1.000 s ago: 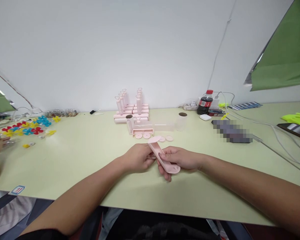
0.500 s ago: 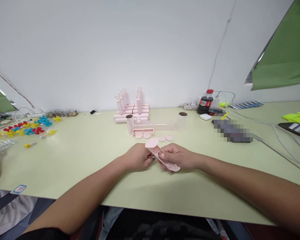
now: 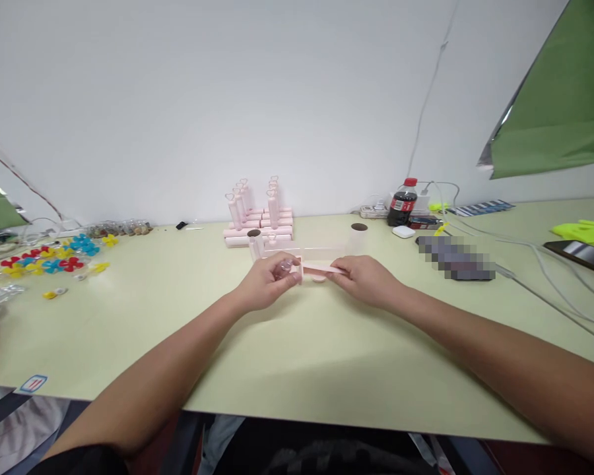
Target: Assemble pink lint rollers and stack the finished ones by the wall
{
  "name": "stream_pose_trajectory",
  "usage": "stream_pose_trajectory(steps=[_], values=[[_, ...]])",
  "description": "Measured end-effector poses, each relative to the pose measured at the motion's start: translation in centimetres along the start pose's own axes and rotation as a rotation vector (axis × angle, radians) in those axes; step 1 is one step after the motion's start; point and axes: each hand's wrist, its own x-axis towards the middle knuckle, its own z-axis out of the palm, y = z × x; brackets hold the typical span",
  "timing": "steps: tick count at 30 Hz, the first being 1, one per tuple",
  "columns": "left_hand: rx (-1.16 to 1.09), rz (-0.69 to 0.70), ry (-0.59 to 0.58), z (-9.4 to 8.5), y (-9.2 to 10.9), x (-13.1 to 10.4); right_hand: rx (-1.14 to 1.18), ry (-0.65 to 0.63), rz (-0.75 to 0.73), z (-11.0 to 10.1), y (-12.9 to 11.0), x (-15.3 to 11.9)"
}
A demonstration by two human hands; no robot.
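My left hand is curled, with its fingers and thumb at a small clear and pink piece, and its fingertips touch the near end of a pink frame. My right hand pinches the pink plastic frame, which is held nearly level above the table between both hands. A pink disc shows just below the frame. Right behind the hands stand a short clear tube and a wider clear tube, with a clear sheet-like part between them.
Stacked pink cylinders with heart-shaped loops stand near the wall. Colourful flower pieces lie at left. At right are a cola bottle, a white case, a blurred dark object, cables and a phone. Someone's arm shows at the left edge.
Both hands have moved forward and slightly apart. The pink frame went from a diagonal tilt to nearly level, and my left hand now covers the spot where the discs and the other pink frame lay.
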Motion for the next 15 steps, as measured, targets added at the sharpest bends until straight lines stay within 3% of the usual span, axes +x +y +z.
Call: stream_pose_trajectory(steps=[4, 9, 15], values=[[0.256, 0.108, -0.132, 1.7, 0.8, 2.4, -0.110, 0.084, 0.044, 0.1, 2.6, 1.1], [0.556, -0.046, -0.143, 3.8, -0.2, 5.0, -0.074, 0.197, 0.058, 1.2, 4.7, 1.4], [0.631, -0.075, -0.181, 4.8, -0.5, 5.7, -0.077, 0.206, 0.049, 1.7, 5.2, 1.3]])
